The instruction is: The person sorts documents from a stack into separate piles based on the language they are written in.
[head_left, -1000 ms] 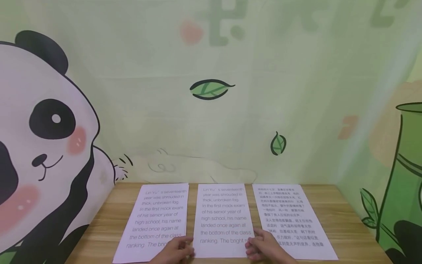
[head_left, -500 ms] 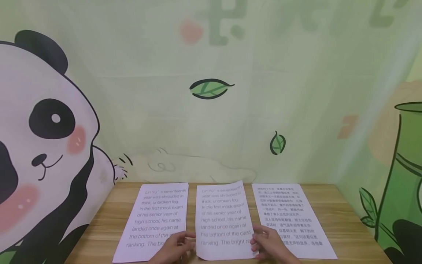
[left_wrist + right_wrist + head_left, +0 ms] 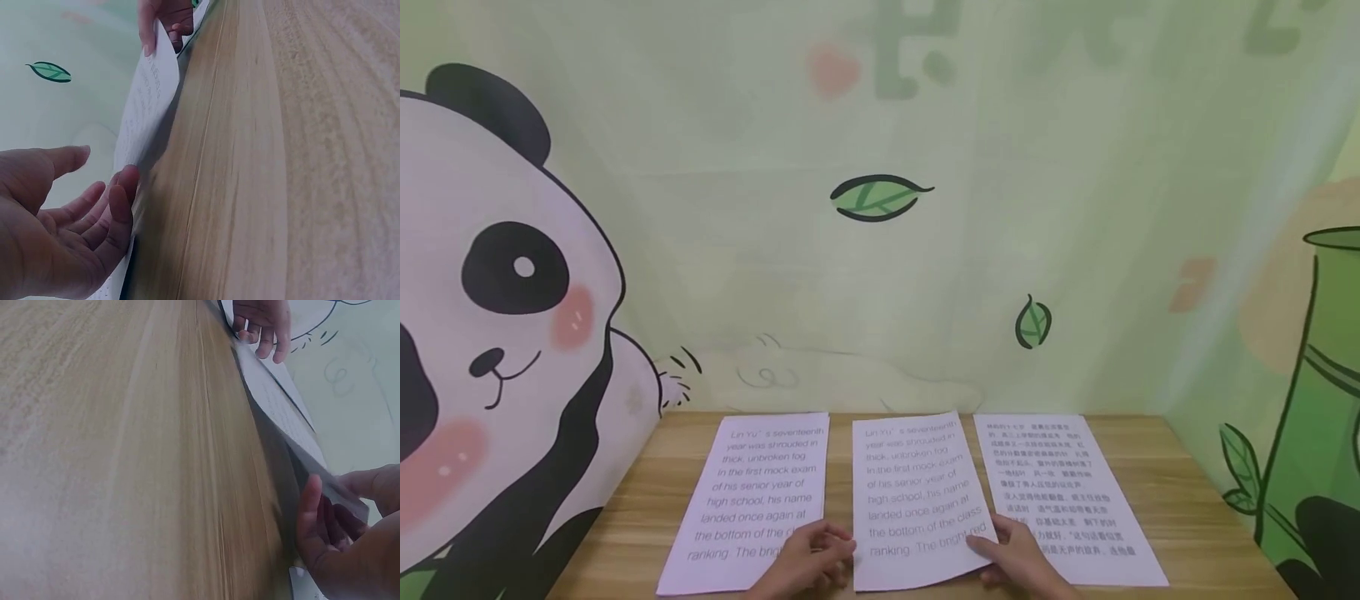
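In the head view, a printed sheet of paper [image 3: 917,492] with English text lies between two others, its right side raised off the table. My right hand [image 3: 1018,554] pinches its lower right corner, thumb on top and fingers beneath. In the right wrist view, that corner of the sheet [image 3: 294,425] bends up from the wood. My left hand [image 3: 808,558] is at the sheet's left edge, fingers loosely bent and thumb apart. The left wrist view shows the left hand [image 3: 75,219] with its fingertips right by the paper's edge and nothing pinched.
A left stack of English pages [image 3: 745,500] is partly covered by the left hand. To the right lies a page of Chinese text [image 3: 1060,492], partly behind the right hand. All rest on a wooden table [image 3: 632,517] before a panda-printed backdrop [image 3: 737,250].
The middle sheet's right side has lifted and the sheet has shifted slightly right. My right hand has moved right with its corner; the left hand has followed a little to the right.
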Demonstrator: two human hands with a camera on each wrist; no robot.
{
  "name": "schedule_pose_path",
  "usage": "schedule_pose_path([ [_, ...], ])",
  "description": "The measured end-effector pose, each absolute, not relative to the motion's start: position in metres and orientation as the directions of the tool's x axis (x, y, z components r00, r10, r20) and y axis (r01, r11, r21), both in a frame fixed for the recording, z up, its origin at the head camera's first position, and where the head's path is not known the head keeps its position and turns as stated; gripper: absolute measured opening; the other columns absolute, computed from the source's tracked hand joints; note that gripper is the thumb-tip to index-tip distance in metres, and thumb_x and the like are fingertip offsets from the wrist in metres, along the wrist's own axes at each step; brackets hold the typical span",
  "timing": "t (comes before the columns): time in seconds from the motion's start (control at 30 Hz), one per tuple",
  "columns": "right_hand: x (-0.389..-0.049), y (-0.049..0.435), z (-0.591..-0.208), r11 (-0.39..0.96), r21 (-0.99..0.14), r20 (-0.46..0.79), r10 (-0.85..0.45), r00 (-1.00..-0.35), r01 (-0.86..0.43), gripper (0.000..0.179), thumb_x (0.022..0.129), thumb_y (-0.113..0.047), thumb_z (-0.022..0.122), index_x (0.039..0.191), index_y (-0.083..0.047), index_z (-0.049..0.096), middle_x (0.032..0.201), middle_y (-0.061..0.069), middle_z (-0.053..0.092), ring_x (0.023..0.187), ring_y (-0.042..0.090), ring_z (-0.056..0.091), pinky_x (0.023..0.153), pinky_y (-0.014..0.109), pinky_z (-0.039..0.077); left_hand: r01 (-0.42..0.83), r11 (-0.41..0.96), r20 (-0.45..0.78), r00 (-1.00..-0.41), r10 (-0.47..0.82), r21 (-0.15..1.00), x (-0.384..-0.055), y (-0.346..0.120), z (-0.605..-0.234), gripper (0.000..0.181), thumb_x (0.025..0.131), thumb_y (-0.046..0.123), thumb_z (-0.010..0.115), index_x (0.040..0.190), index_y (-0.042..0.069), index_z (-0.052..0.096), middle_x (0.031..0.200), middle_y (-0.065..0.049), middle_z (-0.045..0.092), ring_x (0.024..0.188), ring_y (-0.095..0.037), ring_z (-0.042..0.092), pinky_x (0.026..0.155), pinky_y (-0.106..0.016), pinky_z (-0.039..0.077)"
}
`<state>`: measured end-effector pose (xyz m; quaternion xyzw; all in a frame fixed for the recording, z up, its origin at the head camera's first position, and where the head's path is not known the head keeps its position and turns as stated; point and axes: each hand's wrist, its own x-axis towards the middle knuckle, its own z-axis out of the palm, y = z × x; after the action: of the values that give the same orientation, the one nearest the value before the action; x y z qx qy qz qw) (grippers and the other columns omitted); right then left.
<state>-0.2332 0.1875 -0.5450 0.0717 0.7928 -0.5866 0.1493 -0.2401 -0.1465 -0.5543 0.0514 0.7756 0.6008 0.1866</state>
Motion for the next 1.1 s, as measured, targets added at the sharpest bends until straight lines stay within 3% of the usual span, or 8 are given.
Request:
schedule_pose_path([
  [0.17,-0.232,0.187,-0.546,0.296,-0.901,-0.359,-0.103,-0.928,0.316,0.059,0.097,-0.016,0.066,0.145,0.01,0.044,0.104,0.008,0.075,0.08,0.014,0.071,0.072,0.035,0.063,-0.155,0.243,-0.231,-0.917,0.325,0.957,-0.24,-0.146,-0.556,0.036,0.098,0.018,0.066,0.12,-0.008,0.058,0.092,-0.012,0.077,0.066,-0.015,0.071,0.058,-0.026,0.054],
  [0.33,-0.23,0.186,-0.545,0.267,-0.908,-0.364,-0.127,-0.923,0.321,0.062,0.097,-0.014,0.064,0.147,0.014,0.039,0.103,0.008,0.073,0.082,0.015,0.072,0.075,0.035,0.063,-0.141,0.349,-0.243,-0.932,0.268,0.926,-0.239,-0.146,-0.552,0.039,0.095,0.016,0.066,0.125,-0.007,0.058,0.087,-0.004,0.072,0.064,-0.013,0.066,0.057,-0.026,0.053],
  [0.47,-0.228,0.187,-0.544,0.164,-0.927,-0.361,-0.151,-0.92,0.337,0.065,0.1,-0.012,0.061,0.148,0.018,0.031,0.11,0.01,0.073,0.091,0.017,0.073,0.082,0.036,0.063,-0.128,0.429,-0.252,-0.936,0.247,0.894,-0.238,-0.148,-0.548,0.039,0.096,0.019,0.064,0.125,-0.007,0.061,0.085,-0.001,0.068,0.064,-0.013,0.064,0.056,-0.026,0.051],
  [0.67,-0.228,0.191,-0.545,0.027,-0.931,-0.362,-0.212,-0.908,0.365,0.067,0.102,-0.011,0.058,0.15,0.019,0.024,0.112,0.005,0.073,0.099,0.016,0.072,0.088,0.036,0.062,-0.198,0.333,-0.311,-0.891,0.33,0.922,-0.237,-0.147,-0.546,0.052,0.102,0.026,0.058,0.135,-0.014,0.052,0.094,-0.005,0.073,0.068,-0.012,0.068,0.06,-0.026,0.056],
  [0.83,-0.223,0.192,-0.545,0.03,-0.924,-0.371,-0.307,-0.877,0.381,0.058,0.1,-0.008,0.06,0.146,0.016,0.034,0.111,0.004,0.074,0.101,0.022,0.074,0.088,0.037,0.062,-0.215,0.259,-0.3,-0.884,0.358,0.942,-0.238,-0.141,-0.548,0.056,0.102,0.02,0.058,0.144,-0.013,0.041,0.096,-0.009,0.075,0.071,-0.014,0.071,0.062,-0.026,0.058],
  [1.0,-0.22,0.194,-0.546,0.127,-0.919,-0.392,-0.42,-0.819,0.374,0.045,0.098,-0.007,0.062,0.138,0.009,0.05,0.115,0.009,0.075,0.107,0.028,0.074,0.092,0.039,0.061,-0.236,0.247,-0.31,-0.894,0.325,0.94,-0.239,-0.139,-0.547,0.057,0.095,0.004,0.06,0.146,-0.011,0.038,0.102,-0.009,0.075,0.074,-0.015,0.071,0.061,-0.025,0.058],
  [1.1,-0.219,0.195,-0.546,0.164,-0.921,-0.39,-0.438,-0.81,0.355,0.045,0.099,-0.009,0.06,0.139,0.009,0.05,0.119,0.012,0.073,0.11,0.03,0.073,0.094,0.04,0.06,-0.233,0.252,-0.309,-0.895,0.323,0.939,-0.237,-0.14,-0.547,0.058,0.092,0.001,0.059,0.146,-0.011,0.038,0.099,-0.008,0.075,0.071,-0.014,0.07,0.059,-0.023,0.056],
])
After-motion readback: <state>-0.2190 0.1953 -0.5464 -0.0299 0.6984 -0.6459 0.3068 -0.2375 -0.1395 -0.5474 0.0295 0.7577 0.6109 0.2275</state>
